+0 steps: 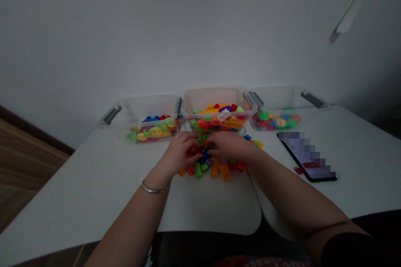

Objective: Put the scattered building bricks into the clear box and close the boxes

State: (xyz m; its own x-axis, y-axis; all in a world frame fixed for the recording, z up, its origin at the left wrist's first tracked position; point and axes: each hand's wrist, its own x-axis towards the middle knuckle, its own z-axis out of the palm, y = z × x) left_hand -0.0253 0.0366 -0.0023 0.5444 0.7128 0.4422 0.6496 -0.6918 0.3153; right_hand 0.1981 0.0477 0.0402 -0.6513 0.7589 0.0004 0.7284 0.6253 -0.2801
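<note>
Loose plastic bricks [214, 170], 6 o'clock: orange, lime green, blue, purple. Tub [216, 98], 12 o'clock: clear, holding orange, red, green, one white. Tub [150, 108], 11 o'clock: blue, red, green, yellow. Discs [278, 122], 1 o'clock: green, red, yellow. Bench [94, 175]: pale grey.

Thin silver bangle [153, 187] around the left wrist [158, 175]; black short sleeve [351, 250] across the right upper arm [313, 208]; dark top with red lettered print [260, 262] below; forearms bare.
</note>
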